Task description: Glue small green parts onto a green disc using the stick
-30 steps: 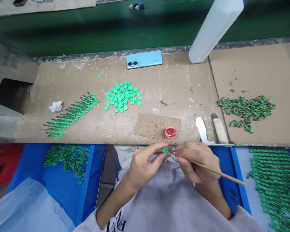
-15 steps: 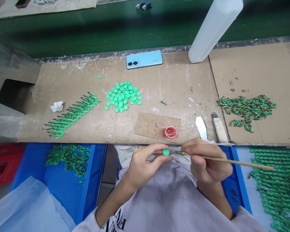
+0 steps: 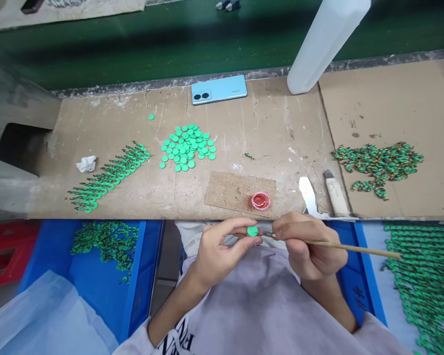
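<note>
My left hand (image 3: 222, 251) pinches a small green disc (image 3: 252, 230) between thumb and fingers, just below the table's front edge. My right hand (image 3: 311, 246) grips a thin wooden stick (image 3: 355, 248) like a pen, its tip close beside the disc and its long end pointing right. A small red pot (image 3: 261, 200) of liquid sits on a cork pad (image 3: 237, 191) right above my hands. A pile of loose green discs (image 3: 187, 147) lies at the table's middle.
A row of green parts with pins (image 3: 109, 176) lies left, a heap of green parts (image 3: 379, 162) right. A phone (image 3: 219, 89), white bottle (image 3: 323, 44), crumpled tissue (image 3: 86, 163) and two blades (image 3: 333, 195) are on the cardboard. Blue bins (image 3: 107, 266) with green parts flank my lap.
My right hand swung the stick's far end up and to the right, drew the tip slightly off the disc, then brought it near again. The left hand kept the disc almost still.
</note>
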Tool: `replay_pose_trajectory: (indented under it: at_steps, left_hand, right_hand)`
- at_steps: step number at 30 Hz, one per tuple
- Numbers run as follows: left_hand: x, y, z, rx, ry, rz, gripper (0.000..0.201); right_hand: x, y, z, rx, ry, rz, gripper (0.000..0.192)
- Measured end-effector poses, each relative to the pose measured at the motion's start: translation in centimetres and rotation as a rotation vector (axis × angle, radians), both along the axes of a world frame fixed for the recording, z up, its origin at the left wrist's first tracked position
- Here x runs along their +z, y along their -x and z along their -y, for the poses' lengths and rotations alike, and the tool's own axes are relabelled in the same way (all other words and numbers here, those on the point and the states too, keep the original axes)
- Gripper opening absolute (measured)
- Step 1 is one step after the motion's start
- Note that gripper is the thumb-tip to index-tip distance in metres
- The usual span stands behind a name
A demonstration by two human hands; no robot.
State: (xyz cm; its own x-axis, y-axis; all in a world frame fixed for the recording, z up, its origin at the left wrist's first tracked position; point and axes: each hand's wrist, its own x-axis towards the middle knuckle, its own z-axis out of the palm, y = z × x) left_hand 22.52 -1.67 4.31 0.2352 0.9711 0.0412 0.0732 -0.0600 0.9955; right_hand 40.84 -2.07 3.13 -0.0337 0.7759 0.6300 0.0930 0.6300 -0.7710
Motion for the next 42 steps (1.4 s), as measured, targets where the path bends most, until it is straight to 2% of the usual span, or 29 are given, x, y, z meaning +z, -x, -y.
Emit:
replay_pose_trajectory:
  at_steps: [10, 17, 21, 24, 28, 31, 35, 39, 42]
  left_hand:
    - [-0.2, -0.1, 0.0, -0.007, -0.058, -0.032, 0.022]
    - [-0.7, 0.6, 0.0, -0.037, -0.2, -0.22, 0.016]
    - [-0.7, 0.6, 0.2, -0.078, -0.378, -0.355, 0.016]
    - [-0.3, 0.4, 0.2, -0.103, -0.42, -0.396, 0.019]
    - [0.0, 0.4, 0.3, -0.121, -0.385, -0.398, 0.017]
    - [0.0, 0.6, 0.4, -0.089, -0.325, -0.364, 0.014]
    - [0.0, 0.6, 0.5, -0.034, -0.155, -0.255, 0.011]
    - [0.3, 0.4, 0.5, 0.058, -0.018, -0.166, 0.015]
    - [0.6, 0.3, 0.3, 0.075, 0.066, -0.119, 0.014]
  right_hand:
    - [0.5, 0.1, -0.4, 0.04, 0.013, 0.057, 0.014]
    - [2.2, -0.3, 0.5, -0.011, 0.024, 0.461, 0.016]
    - [3.2, 0.0, 0.9, 0.023, 0.055, 0.573, 0.017]
    - [3.3, 0.1, 0.8, -0.002, 0.11, 0.589, 0.02]
    - [2.8, -0.2, 0.5, -0.006, 0.174, 0.524, 0.02]
    - [2.2, -0.5, 0.4, -0.031, 0.127, 0.482, 0.02]
    - [1.8, -0.8, 0.5, -0.08, 0.053, 0.451, 0.028]
    - [2.2, -0.4, 0.7, -0.039, 0.08, 0.489, 0.02]
    - [2.8, 0.0, 0.8, 0.034, 0.086, 0.503, 0.018]
